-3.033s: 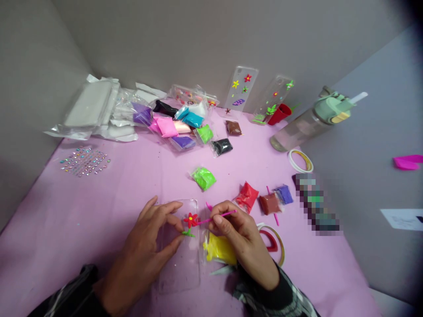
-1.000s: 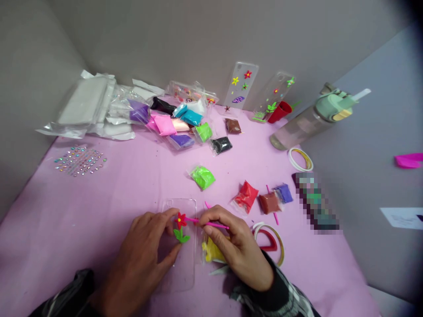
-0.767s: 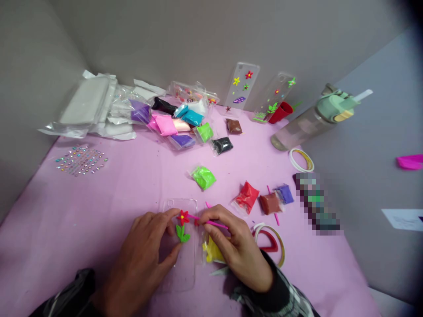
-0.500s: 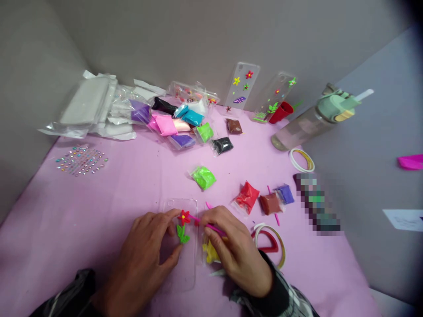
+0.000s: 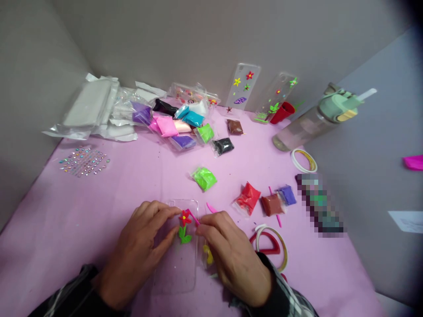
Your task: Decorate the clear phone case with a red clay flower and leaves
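A clear phone case [image 5: 180,270] lies flat on the pink-covered table. On it sits a red clay flower [image 5: 185,218] with a yellow centre, above a green clay stem with leaves [image 5: 184,235]. My left hand [image 5: 139,248] rests over the case's left side, thumb and index finger apart, the index tip at the flower's left petals. Pinched in my right hand [image 5: 234,257] is a thin pink modelling tool [image 5: 193,217], its tip at the flower's upper right petal. A packet of yellow clay [image 5: 207,254] lies partly hidden beneath my right hand.
Clay packets in green [image 5: 205,178], red [image 5: 248,198] and brown [image 5: 272,204] lie ahead. Tape rings [image 5: 287,251], a water bottle [image 5: 310,123] and a pixelated object [image 5: 319,202] stand right. Decorated cases [image 5: 243,88] lean at the back; a gem sheet [image 5: 85,161] lies left.
The pink tool's tip has gone from beside the flower's right petals to its upper right petal, and the tool now slants more steeply. My left thumb has moved up, away from the leaves.
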### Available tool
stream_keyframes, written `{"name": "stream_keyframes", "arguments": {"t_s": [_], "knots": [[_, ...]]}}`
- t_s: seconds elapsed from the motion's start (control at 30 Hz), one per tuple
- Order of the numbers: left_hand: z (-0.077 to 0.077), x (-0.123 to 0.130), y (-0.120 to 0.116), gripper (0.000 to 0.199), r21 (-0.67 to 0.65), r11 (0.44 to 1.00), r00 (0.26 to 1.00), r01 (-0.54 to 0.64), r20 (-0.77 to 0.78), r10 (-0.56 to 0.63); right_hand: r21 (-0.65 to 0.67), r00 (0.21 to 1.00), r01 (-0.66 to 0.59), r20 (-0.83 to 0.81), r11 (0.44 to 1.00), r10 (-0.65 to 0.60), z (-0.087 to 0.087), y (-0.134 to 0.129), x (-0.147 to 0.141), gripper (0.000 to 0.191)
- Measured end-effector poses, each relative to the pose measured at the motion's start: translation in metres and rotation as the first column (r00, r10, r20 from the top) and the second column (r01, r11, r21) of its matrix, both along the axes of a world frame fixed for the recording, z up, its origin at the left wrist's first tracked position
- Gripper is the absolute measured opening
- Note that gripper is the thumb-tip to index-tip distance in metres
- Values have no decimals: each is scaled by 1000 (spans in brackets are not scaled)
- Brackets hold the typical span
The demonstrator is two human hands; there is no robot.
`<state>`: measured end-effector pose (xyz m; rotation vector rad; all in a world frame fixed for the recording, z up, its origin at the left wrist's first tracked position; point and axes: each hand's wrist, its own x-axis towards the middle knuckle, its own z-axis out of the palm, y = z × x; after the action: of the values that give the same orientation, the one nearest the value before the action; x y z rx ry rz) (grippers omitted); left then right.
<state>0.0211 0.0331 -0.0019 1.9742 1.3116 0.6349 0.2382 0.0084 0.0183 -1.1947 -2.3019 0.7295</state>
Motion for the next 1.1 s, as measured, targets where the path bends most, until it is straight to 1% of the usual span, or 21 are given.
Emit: {"name": "stream_keyframes", "arguments": {"t_s": [0.07, 0.17, 0.3, 0.37, 0.47, 0.53, 0.57, 0.63, 0.7, 0.83, 0.97, 1.1], "knots": [[-3, 1, -1, 18, 7, 1000, 1000, -1, 0, 1, 42, 1000, 15, 23, 999, -16, -1, 1, -1, 33], [-5, 0, -3, 20, 18, 1000, 1000, -1, -9, 1, 59, 998, 63, 12, 996, -64, -2, 2, -1, 28], [-4, -1, -5, 23, 15, 1000, 1000, -11, -14, 11, 26, 976, 199, -98, 980, -196, 3, 2, 1, 22], [-3, -3, -7, 25, -1, 1000, 1000, -17, -12, 17, -38, 949, 253, -186, 967, -255, 6, 2, 3, 19], [-2, -6, -8, 28, -34, 999, 1000, -24, -5, 24, -201, 887, 309, -290, 929, -358, 9, 0, 6, 14], [-1, -8, -8, 25, -47, 999, 1000, -26, -4, 26, -290, 841, 328, -343, 899, -418, 9, -1, 9, 13], [-1, -8, -8, 23, -51, 998, 1000, -21, -4, 21, -313, 823, 330, -367, 891, -434, 9, -1, 10, 14], [0, -8, -6, 19, -56, 998, 1000, -5, -3, 4, -317, 806, 324, -401, 891, -436, 10, -1, 12, 14], [2, -9, -2, 19, -55, 998, 1000, 15, -5, -16, -288, 809, 316, -415, 904, -415, 11, 0, 14, 15], [12, -10, 11, 23, -10, 997, 996, 73, -47, -73, -263, 812, 300, -434, 917, -391, 15, 3, 15, 18], [19, -8, 26, 27, 53, 981, 977, 187, -115, -180, -330, 832, 283, -382, 901, -401, 17, 2, 13, 20], [16, -3, 40, 26, 99, 951, 947, 292, -169, -273, -414, 840, 288, -324, 864, -436, 14, 0, 10, 18]]}}
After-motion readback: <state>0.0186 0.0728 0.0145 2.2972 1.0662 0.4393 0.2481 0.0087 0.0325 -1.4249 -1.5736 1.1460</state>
